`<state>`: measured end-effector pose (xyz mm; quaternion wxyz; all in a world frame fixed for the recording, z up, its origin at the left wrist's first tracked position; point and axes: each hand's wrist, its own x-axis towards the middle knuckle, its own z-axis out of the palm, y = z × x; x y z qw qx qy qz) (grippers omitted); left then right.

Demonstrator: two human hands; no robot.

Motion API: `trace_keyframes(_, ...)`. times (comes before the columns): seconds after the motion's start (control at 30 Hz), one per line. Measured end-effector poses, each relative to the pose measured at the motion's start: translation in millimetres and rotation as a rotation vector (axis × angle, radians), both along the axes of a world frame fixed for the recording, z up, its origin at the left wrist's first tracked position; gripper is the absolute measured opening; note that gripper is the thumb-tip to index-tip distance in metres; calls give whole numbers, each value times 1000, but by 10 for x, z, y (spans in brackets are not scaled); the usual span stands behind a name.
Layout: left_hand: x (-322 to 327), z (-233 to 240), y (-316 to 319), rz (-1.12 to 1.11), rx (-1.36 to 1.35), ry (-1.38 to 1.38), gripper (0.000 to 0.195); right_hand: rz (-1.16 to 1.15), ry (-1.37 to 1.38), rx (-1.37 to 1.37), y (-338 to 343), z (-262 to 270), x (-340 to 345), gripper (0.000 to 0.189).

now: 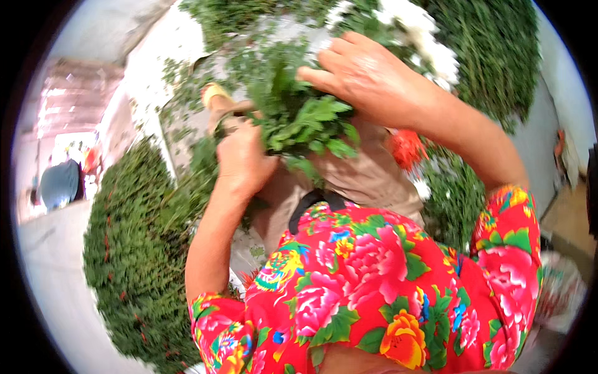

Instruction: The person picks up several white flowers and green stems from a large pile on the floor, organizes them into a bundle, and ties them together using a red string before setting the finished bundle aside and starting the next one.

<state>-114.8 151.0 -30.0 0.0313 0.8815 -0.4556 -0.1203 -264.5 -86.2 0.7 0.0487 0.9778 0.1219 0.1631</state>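
Note:
Leafy green stems [299, 126] lie bunched over my lap between my two hands. My left hand [245, 152] is closed around the stems at their left side. Above the leaves on the right is my right hand [350, 70], its fingers bent; blur hides whether it grips any stem. White flowers [434, 46] lie just beyond the right hand and forearm. A bundle of red ties or strings [407, 149] hangs by my right thigh.
Large heaps of cut green stems stand at left [135, 262] and upper right [495, 51]. Another pile [453, 201] lies beside my right leg. Loose leaves cover the floor around my sandalled foot [217, 96]. A plastic bag [558, 290] sits at lower right.

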Motion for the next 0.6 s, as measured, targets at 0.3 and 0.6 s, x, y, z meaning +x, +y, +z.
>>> trace_keyframes(0.3,-2,153,336,142,-85,20,29,-266,-596,552,-433,353,-1082,26)
trace_keyframes(0.6,54,74,428,170,-186,374,33,-1158,273,857,-701,-2817,-1612,48)
